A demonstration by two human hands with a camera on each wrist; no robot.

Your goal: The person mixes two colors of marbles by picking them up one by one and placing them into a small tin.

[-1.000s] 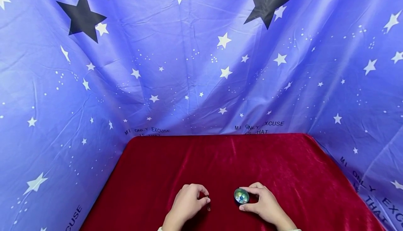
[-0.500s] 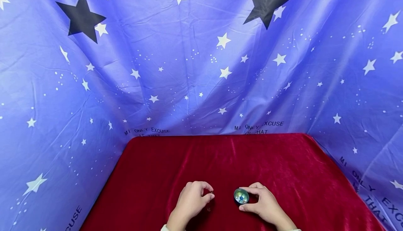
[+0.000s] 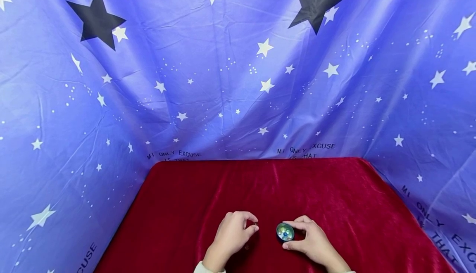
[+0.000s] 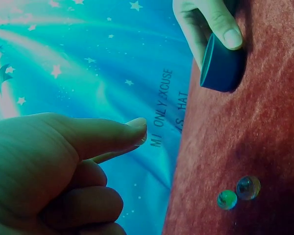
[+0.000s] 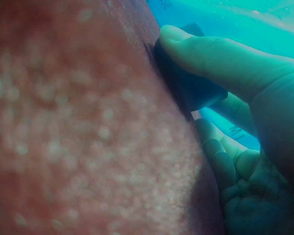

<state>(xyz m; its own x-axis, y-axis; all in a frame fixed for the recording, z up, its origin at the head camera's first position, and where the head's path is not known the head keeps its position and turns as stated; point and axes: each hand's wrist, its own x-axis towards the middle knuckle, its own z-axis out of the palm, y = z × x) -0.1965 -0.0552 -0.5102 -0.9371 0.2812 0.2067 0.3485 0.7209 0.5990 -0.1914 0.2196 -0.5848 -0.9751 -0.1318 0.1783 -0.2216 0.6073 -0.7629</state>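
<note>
Red velvet covered the bench (image 3: 260, 182), starry blue cloth (image 3: 223, 79) behind. Right hand (image 3: 314, 242) fingers pinched a small bowl (image 3: 285, 232) near the front; left hand (image 3: 230, 236) fingers pinched a marble (image 3: 255, 224) just left.

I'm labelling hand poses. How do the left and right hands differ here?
The left hand pinches a tiny bead at its fingertips, while the right hand holds a much larger small cup between thumb and fingers. The left hand's grip is clear of the cup, while the right steadies it on the red cloth. Both have curled fingers and sit at the cloth's near edge.
</note>
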